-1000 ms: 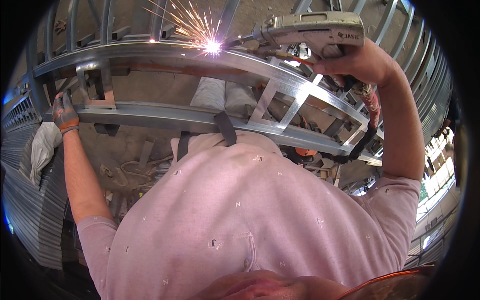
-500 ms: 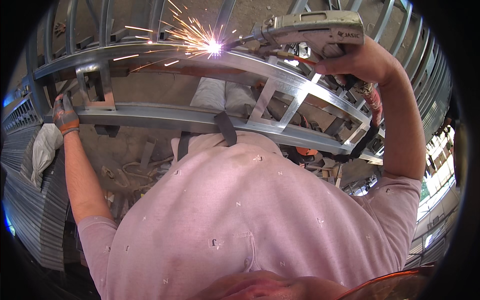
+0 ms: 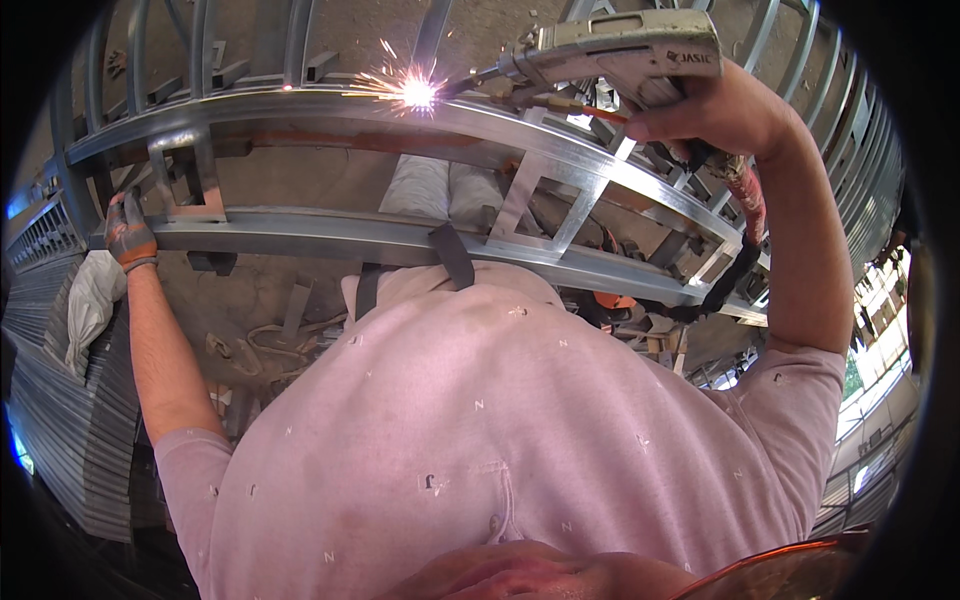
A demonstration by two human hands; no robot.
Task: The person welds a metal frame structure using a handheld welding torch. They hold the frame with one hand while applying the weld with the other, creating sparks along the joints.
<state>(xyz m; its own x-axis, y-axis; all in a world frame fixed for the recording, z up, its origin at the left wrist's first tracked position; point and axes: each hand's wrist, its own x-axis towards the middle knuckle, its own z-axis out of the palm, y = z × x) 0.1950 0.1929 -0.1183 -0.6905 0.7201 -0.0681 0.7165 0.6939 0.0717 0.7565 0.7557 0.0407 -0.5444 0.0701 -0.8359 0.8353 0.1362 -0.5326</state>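
Nearest: 1 pink shirt [image 3: 480,400], w/ small printed motifs & letters scattered over it + 1 small dark mark nr chest centre; 1 orange-edged tinted lens [image 3: 790,572], lower R corner. Beyond the shirt hem, 2 dark straps [image 3: 452,258] hang down, 1 lying over the near rail [image 3: 320,233] (metal).

2 hands in view. L hand [image 3: 130,228], in 1 grey/orange glove, is on the near rail's L end; can't tell if fingers close round it. R hand [image 3: 725,120], bare, is wrapped tight on the handle of 1 welding torch [image 3: 620,50], pale & worn, w/ 1 dark printed word on its side nr the rear. 1 hose [image 3: 748,195], red then black, drops from the handle.

Torch is above the frame's R half, nozzle pointing L at the far rail [image 3: 540,140]. 1 bright arc [image 3: 418,94] w/ sparks at its tip; 1 small glowing spot [image 3: 288,88] farther L along same rail.

Btwn the 2 rails: 2 short cross-pcs [image 3: 208,170] at L, 2 more [image 3: 580,210] R of centre; others far R partly hidden, no count. 2 pale trouser legs [image 3: 415,185] show thru the gap.

L side: 1 whitish bag [image 3: 93,305] beside ribbed metal sheets [image 3: 65,400].

Farthest: at least 5 metal bars [image 3: 298,45] past far rail, L of torch, over a dusty floor [image 3: 385,25].
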